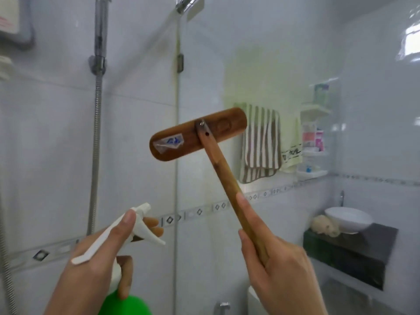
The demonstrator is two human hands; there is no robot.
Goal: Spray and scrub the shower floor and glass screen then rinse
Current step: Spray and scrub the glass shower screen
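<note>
- Nearest, at 7 o'clock, the left hand (pixel 100 253) is closed round the neck of a green plastic spray bottle with a white trigger head (pixel 127 228); the thumb lies along the top and two fingers curl over the trigger, nozzle aimed forward, probably ready to wet the glass.
- At 5 o'clock the right hand (pixel 279 269) is wrapped round the lower end of a brown wooden long-handled scrubbing brush (pixel 197 134), forefinger stretched up the shaft, likely to steer it.
- Its flat oblong head, bearing a torn sticker, sits near 12 o'clock of centre with its back to the camera, so the bristles face away towards the clear glass shower screen (pixel 204 64); whether they touch the glass I cannot tell.
- Left of the screen's edge, at 10 o'clock, a chrome shower hose and rail (pixel 97 110) hang on the white tiled wall.
- Beyond the glass, at 3 o'clock, a brown-and-white striped towel (pixel 261 144) hangs beside white corner shelves of toiletries (pixel 314 133).
- Farther at 4 o'clock, a white round basin (pixel 347 219) rests on a dark tabletop (pixel 354 253).
- No shower floor shows; both jobs look unfinished.
</note>
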